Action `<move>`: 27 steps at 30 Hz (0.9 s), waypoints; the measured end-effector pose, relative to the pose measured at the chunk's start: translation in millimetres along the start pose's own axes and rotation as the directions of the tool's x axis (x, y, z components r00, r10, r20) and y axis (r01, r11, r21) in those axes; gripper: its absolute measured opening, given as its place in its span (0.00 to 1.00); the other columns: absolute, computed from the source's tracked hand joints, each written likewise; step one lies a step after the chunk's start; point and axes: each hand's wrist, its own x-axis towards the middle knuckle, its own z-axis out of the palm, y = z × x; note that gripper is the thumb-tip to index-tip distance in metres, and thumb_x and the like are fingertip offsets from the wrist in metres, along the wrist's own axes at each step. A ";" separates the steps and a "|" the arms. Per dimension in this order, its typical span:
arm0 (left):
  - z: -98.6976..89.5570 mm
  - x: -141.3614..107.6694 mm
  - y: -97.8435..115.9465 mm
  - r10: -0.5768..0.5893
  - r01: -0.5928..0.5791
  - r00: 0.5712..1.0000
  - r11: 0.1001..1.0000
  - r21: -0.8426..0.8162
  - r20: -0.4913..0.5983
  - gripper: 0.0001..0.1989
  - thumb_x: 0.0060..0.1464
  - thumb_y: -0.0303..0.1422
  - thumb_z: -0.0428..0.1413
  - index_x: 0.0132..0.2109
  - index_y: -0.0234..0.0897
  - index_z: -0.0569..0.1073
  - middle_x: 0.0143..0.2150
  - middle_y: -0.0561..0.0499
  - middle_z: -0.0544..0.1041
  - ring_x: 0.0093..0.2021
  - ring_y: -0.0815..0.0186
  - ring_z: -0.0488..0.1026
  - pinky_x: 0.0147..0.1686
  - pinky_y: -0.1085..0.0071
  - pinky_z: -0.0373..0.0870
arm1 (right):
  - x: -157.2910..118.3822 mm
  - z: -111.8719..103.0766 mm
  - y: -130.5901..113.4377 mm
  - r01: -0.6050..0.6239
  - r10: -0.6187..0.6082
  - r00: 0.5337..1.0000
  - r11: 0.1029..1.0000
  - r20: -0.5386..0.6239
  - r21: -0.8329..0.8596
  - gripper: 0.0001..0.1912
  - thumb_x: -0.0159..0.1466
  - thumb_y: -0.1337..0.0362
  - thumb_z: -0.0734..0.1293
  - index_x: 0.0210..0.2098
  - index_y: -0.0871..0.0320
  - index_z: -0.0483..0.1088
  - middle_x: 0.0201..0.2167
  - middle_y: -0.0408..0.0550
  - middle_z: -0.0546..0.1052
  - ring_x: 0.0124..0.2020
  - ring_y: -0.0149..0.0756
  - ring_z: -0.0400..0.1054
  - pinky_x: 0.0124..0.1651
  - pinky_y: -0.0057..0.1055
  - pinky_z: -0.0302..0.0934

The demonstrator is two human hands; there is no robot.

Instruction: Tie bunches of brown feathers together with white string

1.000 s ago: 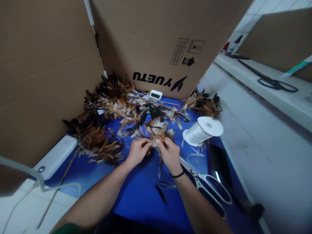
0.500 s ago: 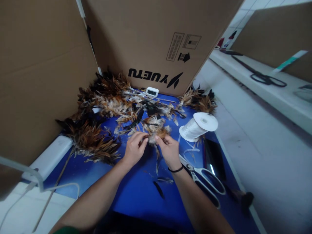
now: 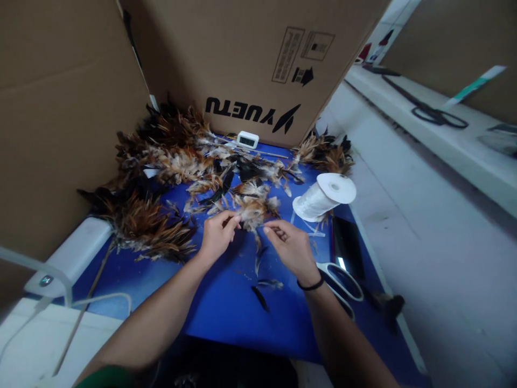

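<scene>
Over the blue tabletop [image 3: 238, 312], my left hand [image 3: 220, 231] pinches at the left edge of a small fluffy feather clump [image 3: 252, 210]. My right hand [image 3: 288, 242], with a black band at the wrist, is closed at the clump's right side; something thin and pale shows at its fingertips, too small to name. Brown and black feather bundles [image 3: 149, 226] lie at the left, and loose feathers [image 3: 250, 188] spread behind my hands. A white ribbon spool [image 3: 325, 196] stands to the right, above white-handled scissors [image 3: 343, 280] partly hidden by my right arm.
Large cardboard boxes [image 3: 242, 54] rise behind and at the left. A small white digital clock [image 3: 247, 140] sits at the back. A dark phone [image 3: 348, 248] lies at the right edge, a white power strip [image 3: 68, 258] at the left. Black scissors [image 3: 438, 116] rest on a ledge.
My right hand has moved right, away from my left hand, and its fingers have come off the clump's middle. The whole view has shifted slightly.
</scene>
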 end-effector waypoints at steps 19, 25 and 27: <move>-0.2 2.9 1.0 -0.084 0.074 0.996 0.973 -0.220 -0.036 0.11 0.52 0.39 0.56 0.33 0.35 0.73 0.34 0.50 0.76 0.15 0.78 0.64 0.15 0.78 0.58 | 8.0 -6.2 -1.5 -0.020 0.021 0.988 1.000 0.156 -0.004 0.06 0.61 0.63 0.61 0.32 0.56 0.69 0.23 0.41 0.75 0.24 0.31 0.68 0.31 0.27 0.58; -0.5 -1.7 10.9 0.065 0.018 0.967 0.947 -0.321 0.245 0.13 0.56 0.39 0.52 0.33 0.33 0.72 0.55 0.40 0.69 0.21 0.75 0.70 0.24 0.72 0.71 | 25.3 -11.4 -17.5 0.168 -0.138 0.959 0.980 0.249 -0.106 0.07 0.59 0.68 0.61 0.32 0.56 0.71 0.25 0.41 0.76 0.26 0.31 0.68 0.31 0.26 0.56; 0.4 -0.9 8.1 0.072 0.003 0.961 0.963 -0.271 0.267 0.12 0.56 0.38 0.51 0.34 0.33 0.72 0.49 0.41 0.74 0.26 0.71 0.73 0.30 0.70 0.72 | 30.3 -12.0 -22.2 0.200 -0.160 0.948 0.972 0.274 -0.125 0.07 0.59 0.69 0.61 0.32 0.56 0.72 0.25 0.41 0.76 0.25 0.31 0.68 0.30 0.26 0.56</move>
